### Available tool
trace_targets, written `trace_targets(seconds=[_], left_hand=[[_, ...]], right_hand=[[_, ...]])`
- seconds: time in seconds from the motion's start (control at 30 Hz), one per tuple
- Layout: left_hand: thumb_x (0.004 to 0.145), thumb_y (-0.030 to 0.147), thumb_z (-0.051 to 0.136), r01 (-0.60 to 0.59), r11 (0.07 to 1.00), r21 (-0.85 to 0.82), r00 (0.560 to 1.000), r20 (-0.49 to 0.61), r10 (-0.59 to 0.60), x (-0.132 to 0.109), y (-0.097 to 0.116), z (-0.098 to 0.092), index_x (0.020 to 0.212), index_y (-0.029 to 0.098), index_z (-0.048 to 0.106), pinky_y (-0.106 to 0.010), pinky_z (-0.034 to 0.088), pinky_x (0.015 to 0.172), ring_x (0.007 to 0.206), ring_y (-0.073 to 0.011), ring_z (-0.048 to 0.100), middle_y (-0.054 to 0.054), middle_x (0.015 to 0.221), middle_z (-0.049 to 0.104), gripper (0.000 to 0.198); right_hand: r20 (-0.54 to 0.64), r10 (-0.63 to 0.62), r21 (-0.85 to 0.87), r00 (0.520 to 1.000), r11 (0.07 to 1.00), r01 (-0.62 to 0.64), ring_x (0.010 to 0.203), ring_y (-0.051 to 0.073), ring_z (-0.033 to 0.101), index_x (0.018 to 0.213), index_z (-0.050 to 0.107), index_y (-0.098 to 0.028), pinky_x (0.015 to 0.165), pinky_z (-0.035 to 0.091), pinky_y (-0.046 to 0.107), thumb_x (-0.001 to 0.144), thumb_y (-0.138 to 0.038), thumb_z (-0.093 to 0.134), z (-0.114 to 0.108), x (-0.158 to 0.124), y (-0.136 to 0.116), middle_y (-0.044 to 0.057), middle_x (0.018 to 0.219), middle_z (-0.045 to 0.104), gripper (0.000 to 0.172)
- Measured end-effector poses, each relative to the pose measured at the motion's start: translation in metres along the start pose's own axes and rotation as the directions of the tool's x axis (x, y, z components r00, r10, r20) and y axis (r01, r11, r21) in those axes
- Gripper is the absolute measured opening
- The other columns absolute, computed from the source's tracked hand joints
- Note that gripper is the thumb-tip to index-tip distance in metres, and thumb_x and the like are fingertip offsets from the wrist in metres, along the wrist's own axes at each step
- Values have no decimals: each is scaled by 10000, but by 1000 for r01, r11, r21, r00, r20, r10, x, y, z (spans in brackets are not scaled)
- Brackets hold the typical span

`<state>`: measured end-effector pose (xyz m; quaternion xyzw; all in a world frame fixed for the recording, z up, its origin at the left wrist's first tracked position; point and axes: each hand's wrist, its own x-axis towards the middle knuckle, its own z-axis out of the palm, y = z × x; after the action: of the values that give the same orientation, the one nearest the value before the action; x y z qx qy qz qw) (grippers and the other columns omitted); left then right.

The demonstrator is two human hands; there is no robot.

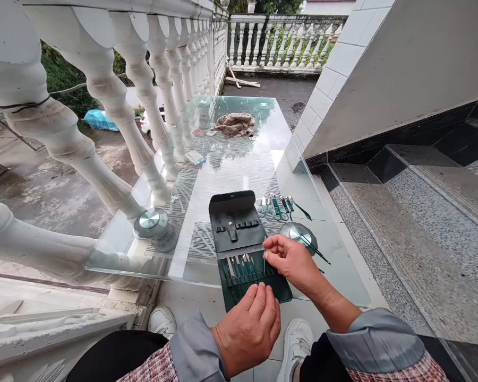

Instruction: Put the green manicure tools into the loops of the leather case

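Note:
A dark green manicure case (239, 241) lies unfolded on the glass table, its upper flap raised. Several slim steel tools (241, 267) stand in the loops of its lower half. My right hand (292, 262) pinches a thin metal manicure tool (264, 262) upright over the right end of that row. At the case's near edge, my left hand (250, 323) has its fingers bent and pressed together on the case; its thumb is hidden. Beyond my right hand lie nail clippers and scissors (279, 208), with green tweezers (314, 246) closer to me.
The glass tabletop (239, 175) has round metal-capped supports (153, 223). Farther back are a crumpled brown cloth (235, 126) and a small packet (195, 157). A white balustrade (115, 106) runs along the left; stone steps (422, 212) rise on the right.

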<state>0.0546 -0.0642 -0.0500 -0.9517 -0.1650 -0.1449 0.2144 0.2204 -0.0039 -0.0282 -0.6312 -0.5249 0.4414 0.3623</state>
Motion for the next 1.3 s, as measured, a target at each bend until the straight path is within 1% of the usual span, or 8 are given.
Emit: trace_targets(seconds=[0.1,0.23,0.37,0.53,0.77,0.9,1.1,1.3], left_hand=[[885,167,356,7,1000,-5,1000,-16,-7,-1,0,1,1155,29,547,-446,411,930,1074,-288,562,-201,1158,587,358],[885,173,356,10,1000,-12,999,-31,-10,-2,0,2,1144,26,555,-444,412,929,1072,-293,563,-201,1153,588,359],[890,179,356,7,1000,-10,1000,-8,-7,-3,0,2,1164,24,534,-452,400,937,1078,-284,562,-218,1177,573,362],[893,184,356,5,1000,-17,1000,-1,-5,-3,1,1,1174,26,528,-445,402,935,1079,-282,560,-214,1181,571,366],[891,164,344,20,999,-26,1000,-13,-20,-2,2,1,1161,30,541,-438,406,923,1066,-283,567,-207,1162,583,360],[889,161,341,27,999,-29,1000,-9,-27,-2,3,1,1166,29,536,-436,405,918,1067,-286,567,-209,1162,582,364],[896,183,348,29,999,-23,999,25,-29,-1,4,3,1186,24,518,-441,395,925,1083,-288,555,-218,1180,569,372],[897,184,354,65,997,-33,998,3,-65,-1,6,3,1158,31,538,-427,409,909,1071,-290,562,-205,1159,584,354]], right_hand=[[-10,-62,-96,998,994,61,577,108,533,904,537,-189,592,434,248,681,-247,532,4,2,-2,-29,651,596,231],[6,-78,-198,997,977,78,569,110,535,996,506,-205,610,428,252,693,-221,501,8,3,-8,-43,659,608,304],[31,-99,-259,995,960,104,568,109,538,1082,496,-202,633,429,257,706,-201,479,10,2,-11,-46,669,609,376],[53,-108,-306,993,944,119,565,111,535,1106,497,-207,619,426,256,713,-199,476,9,0,-12,-47,669,598,394],[33,-101,-329,994,939,106,566,111,530,1104,505,-208,614,416,253,711,-191,470,10,2,-13,-48,662,599,395],[41,-101,-360,994,926,109,565,114,521,1082,506,-210,609,407,256,705,-185,466,9,2,-13,-49,656,589,380],[-12,-90,-302,996,950,82,548,111,514,1052,490,-216,598,407,252,704,-179,463,15,0,-11,-55,643,585,351],[7,-65,-269,998,961,65,522,103,485,1003,482,-212,573,400,246,674,-173,470,14,1,-10,-63,622,559,331]])
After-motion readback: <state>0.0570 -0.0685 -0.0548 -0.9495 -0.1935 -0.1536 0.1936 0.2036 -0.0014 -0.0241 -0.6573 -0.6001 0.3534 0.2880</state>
